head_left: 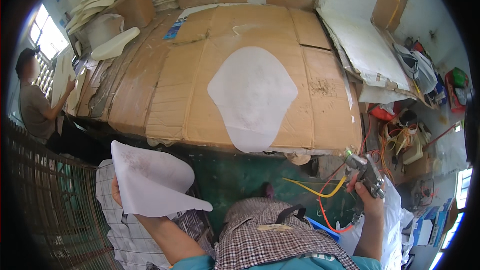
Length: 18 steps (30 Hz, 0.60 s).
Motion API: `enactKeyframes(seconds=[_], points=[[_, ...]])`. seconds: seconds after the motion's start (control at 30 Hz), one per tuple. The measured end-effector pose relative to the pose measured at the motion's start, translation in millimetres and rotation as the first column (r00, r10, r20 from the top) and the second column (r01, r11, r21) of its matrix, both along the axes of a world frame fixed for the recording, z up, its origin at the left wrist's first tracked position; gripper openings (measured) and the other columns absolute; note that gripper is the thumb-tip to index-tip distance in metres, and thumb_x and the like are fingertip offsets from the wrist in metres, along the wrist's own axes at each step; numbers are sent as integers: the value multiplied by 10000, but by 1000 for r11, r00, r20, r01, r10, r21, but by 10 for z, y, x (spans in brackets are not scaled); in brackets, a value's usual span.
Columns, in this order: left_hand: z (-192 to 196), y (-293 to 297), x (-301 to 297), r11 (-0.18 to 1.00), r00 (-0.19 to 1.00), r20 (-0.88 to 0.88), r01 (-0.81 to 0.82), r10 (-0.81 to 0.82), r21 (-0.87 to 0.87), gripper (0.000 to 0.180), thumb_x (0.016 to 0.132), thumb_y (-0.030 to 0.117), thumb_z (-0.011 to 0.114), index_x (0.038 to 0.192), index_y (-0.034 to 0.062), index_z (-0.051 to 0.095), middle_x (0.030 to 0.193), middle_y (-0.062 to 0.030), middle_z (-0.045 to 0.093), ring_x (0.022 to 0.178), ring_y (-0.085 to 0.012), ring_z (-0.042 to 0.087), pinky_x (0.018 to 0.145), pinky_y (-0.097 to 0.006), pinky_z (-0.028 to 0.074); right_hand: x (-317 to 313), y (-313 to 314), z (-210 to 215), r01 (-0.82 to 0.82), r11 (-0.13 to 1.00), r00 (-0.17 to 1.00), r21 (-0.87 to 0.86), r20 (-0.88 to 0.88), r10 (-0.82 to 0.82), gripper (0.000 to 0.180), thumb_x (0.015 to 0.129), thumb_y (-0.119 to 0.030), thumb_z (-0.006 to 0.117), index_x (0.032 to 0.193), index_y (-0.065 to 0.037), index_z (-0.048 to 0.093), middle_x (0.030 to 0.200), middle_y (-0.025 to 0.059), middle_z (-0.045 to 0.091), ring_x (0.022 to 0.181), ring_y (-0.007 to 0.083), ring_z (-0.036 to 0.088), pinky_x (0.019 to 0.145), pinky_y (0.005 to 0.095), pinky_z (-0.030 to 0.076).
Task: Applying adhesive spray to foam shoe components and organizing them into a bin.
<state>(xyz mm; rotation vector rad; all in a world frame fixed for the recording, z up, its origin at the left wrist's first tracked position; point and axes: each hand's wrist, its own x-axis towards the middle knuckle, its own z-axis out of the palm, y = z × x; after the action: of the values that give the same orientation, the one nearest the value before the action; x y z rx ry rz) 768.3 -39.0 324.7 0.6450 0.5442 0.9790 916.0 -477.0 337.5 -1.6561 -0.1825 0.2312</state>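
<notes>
My left hand (116, 193) grips a pale, curved sheet (150, 177) from behind. Its fingertips show at the sheet's left edge and the rest of the hand is hidden. The sheet bends over on itself and has a brownish, speckled patch. On the right, my right hand (368, 198) is wrapped round a metal spray gun (369, 174), held up off the table. A yellow hose (327, 194) runs near the gun. In front of me a similar flat pale sheet (254, 95) lies on the cardboard-covered table (172, 105), its narrow end at the near edge.
Cream-coloured shaped pieces (95, 7) are stacked at the far left, near a person (40, 97) handling similar pieces. A white-covered board (365, 45) stands at the right. Tangled hoses (392, 137) and bags lie beyond my right hand. A slatted rack (55, 200) is at my left.
</notes>
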Motion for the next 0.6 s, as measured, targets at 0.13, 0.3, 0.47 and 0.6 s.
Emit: enactKeyframes(seconds=[0.13, 0.3, 0.47, 0.6], points=[[-200, 157, -132, 976, 997, -55, -49, 62, 214, 337, 858, 273, 404, 1014, 29, 578, 968, -120, 603, 831, -220, 604, 707, -328, 525, -24, 36, 37, -37, 998, 998, 42, -40, 38, 525, 745, -84, 655, 1203, 28, 424, 787, 66, 579, 672, 146, 582, 629, 261, 484], [-131, 69, -47, 980, 987, -43, -150, 156, 132, 293, 865, 233, 405, 985, 37, 586, 929, -109, 614, 782, -203, 618, 656, -297, 539, -159, -137, 29, -12, 999, 1000, -41, 21, 12, 536, 744, -83, 646, 1212, 36, 416, 774, 64, 571, 668, 143, 578, 612, 249, 476], [-76, 40, -75, 990, 990, -67, -114, 120, 85, 307, 858, 255, 405, 972, 40, 591, 949, -105, 615, 806, -197, 622, 684, -310, 536, -288, -340, 4, -165, 982, 986, -90, -38, 163, 566, 723, -70, 654, 1223, 28, 408, 779, 68, 572, 672, 142, 578, 593, 259, 483], [-150, 129, -135, 997, 1000, -4, -24, 24, 70, 300, 845, 244, 416, 938, 29, 603, 931, -106, 627, 797, -210, 626, 714, -322, 528, -335, -155, 13, -207, 978, 976, -26, -72, 205, 552, 713, -51, 664, 1203, 27, 423, 794, 74, 580, 672, 146, 582, 598, 268, 488]])
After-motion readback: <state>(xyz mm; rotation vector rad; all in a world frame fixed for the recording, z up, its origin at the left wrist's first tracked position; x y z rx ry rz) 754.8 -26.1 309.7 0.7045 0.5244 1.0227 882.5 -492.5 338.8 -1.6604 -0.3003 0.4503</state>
